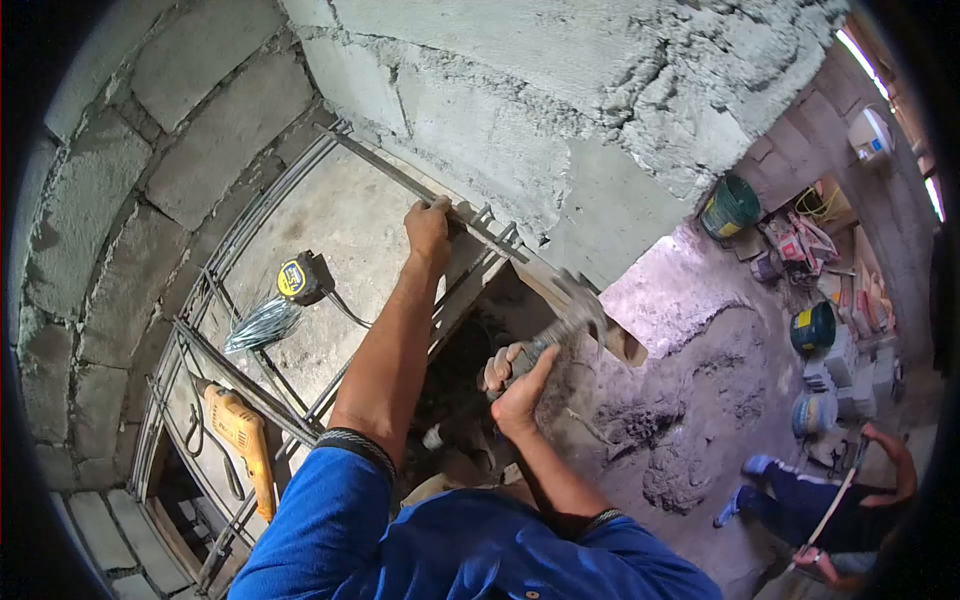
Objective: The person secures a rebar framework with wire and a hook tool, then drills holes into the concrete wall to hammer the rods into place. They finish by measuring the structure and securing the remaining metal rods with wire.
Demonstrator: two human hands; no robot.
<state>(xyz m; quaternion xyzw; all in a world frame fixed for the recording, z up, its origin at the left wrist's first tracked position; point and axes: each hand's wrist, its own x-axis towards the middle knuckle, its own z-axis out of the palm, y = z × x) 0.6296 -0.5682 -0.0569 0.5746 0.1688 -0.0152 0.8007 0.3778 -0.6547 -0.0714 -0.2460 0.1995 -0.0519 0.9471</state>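
Note:
My left hand [430, 232] is closed on a steel bar [385, 170] of the rebar frame, close to the block wall. In my right hand [518, 378] is a hammer [572, 318], gripped by its handle, its blurred head up near the end of the bars. A board [345, 215] lies under the bars. On it rest a black and yellow tape measure [300, 277], a bundle of thin wire [262, 325] and, lower left, a yellow power drill [240, 436].
Block walls [110, 220] rise at the left and top. Below right, another person [830, 500] holds a long wooden handle [840, 492] near a mortar heap [690, 420]. Buckets [731, 207], bags [800, 240] and blocks [852, 385] stand along the right wall. A dark gap shows beside the board.

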